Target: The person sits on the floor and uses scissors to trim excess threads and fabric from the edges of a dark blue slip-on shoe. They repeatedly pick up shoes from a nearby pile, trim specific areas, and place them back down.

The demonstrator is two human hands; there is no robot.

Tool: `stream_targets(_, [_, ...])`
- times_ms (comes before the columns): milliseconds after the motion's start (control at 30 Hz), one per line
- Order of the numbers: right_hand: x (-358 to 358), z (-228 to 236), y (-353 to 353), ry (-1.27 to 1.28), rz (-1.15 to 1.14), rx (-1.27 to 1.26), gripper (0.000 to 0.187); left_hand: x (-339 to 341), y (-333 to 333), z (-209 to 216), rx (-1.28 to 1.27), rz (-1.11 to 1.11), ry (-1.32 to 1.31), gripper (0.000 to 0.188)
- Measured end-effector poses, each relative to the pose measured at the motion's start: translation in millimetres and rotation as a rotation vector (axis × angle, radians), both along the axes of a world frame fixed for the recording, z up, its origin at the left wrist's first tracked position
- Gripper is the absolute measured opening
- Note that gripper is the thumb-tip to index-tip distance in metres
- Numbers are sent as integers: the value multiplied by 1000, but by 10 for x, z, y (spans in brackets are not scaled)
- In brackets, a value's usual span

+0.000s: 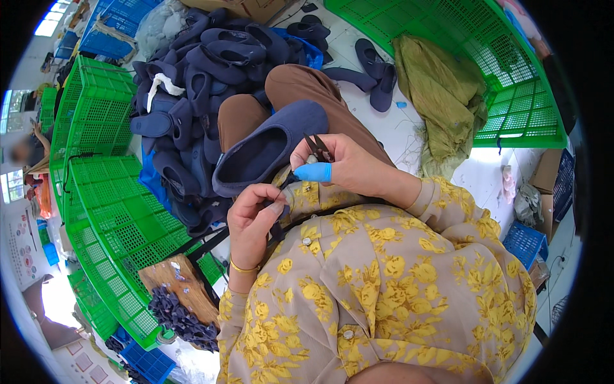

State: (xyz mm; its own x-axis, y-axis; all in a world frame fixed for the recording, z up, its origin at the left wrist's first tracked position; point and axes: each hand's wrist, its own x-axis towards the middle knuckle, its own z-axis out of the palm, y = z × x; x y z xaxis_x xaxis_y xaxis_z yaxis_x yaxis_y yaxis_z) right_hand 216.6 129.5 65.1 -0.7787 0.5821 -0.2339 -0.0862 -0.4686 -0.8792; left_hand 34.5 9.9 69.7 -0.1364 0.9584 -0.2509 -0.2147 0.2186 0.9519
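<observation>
A navy slipper (272, 150) lies across my lap with its opening up. My right hand (352, 166), a blue cover on its thumb, is closed around small dark thread snips (318, 148) whose blades point up and away from me. Close to it, my left hand (252, 221) is closed in a pinch on a thin dark fabric strip (277, 232), part of which shows below the fingers. Between the two hands another bit of dark material appears at the right thumb tip. Whether it belongs to the same strip I cannot tell.
A large pile of navy slippers (192, 83) rises ahead on the left, beside green plastic crates (115, 211). Dark fabric loops (182, 320) sit by a wooden board (176, 288). Several slippers (377, 67) and an olive cloth (441, 96) lie ahead right near a green crate (511, 115).
</observation>
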Motion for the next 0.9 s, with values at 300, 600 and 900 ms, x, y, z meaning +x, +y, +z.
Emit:
stream_targets(300, [-5, -11, -3, -12, 22, -8, 10, 41, 17, 16, -9, 49, 29, 12])
stream_targets(600, [4, -85, 12, 16, -60, -171, 10, 12, 48, -57, 59, 132, -129, 12])
stream_targets(900, [41, -175, 19, 74, -75, -275, 12, -7, 82, -52, 51, 348, -146, 16])
